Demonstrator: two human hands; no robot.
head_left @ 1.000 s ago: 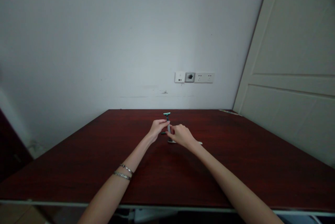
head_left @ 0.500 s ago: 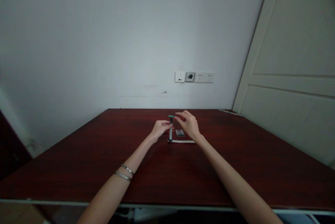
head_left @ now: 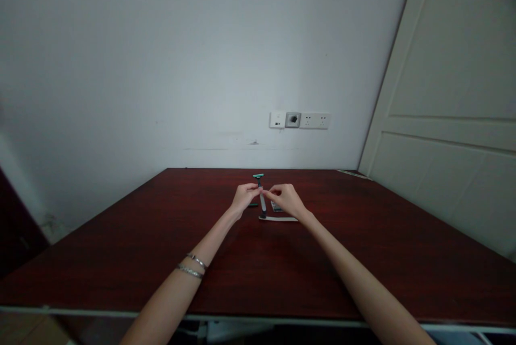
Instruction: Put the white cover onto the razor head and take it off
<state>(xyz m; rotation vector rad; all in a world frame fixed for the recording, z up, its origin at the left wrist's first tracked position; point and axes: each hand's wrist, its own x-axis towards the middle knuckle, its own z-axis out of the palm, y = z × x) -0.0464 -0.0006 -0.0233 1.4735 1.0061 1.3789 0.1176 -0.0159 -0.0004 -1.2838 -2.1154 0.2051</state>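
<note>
A razor with a pale grey handle and a green-edged head stands nearly upright, its top leaning slightly left. My left hand is closed, pinching the upper handle below the head. From the right, my right hand meets the handle at the same height, thumb and fingertips pinched together against it. The razor's dark lower end is by a long pale strip lying on the table; whether they are joined I cannot tell. A small flat pack lies behind my right hand, partly hidden. Beside my left fingers lies a thin green piece.
The dark red wooden table reaches back to a white wall with sockets. A pale panelled door stands at the right. A thin strip lies at the table's back right edge.
My right hand has come down from beside the razor's head to its handle. The razor's head has tilted left and turned. More of the green piece shows; the pack is more covered.
</note>
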